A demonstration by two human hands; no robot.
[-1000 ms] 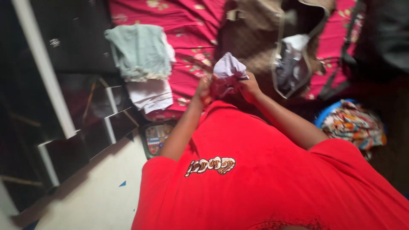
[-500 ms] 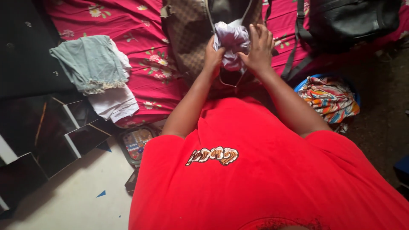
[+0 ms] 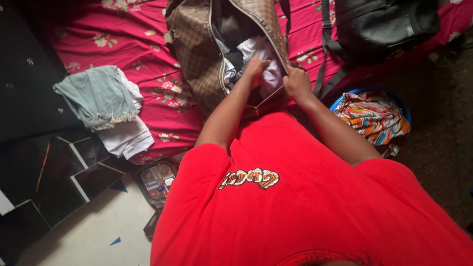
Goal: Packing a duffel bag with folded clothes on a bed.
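A brown checkered duffel bag [image 3: 194, 54] lies open on a bed with a pink floral sheet [image 3: 130, 37]. My left hand [image 3: 256, 66] is inside the bag's opening, pressing a pale folded cloth [image 3: 268, 74] down among other clothes. My right hand [image 3: 297, 83] grips the same cloth at the bag's near edge, by the zipper. My red shirt fills the lower half of the view.
A folded pale green garment [image 3: 96, 96] lies on a white one [image 3: 127, 138] at the bed's left edge. A black bag [image 3: 384, 27] sits at the right. A blue basin of colourful cloth [image 3: 374, 116] stands on the floor. Dark frames [image 3: 74, 172] lean below the bed.
Both hands carried the pale cloth forward from in front of my chest into the open bag and pushed it down inside. The view shifted toward the bag.
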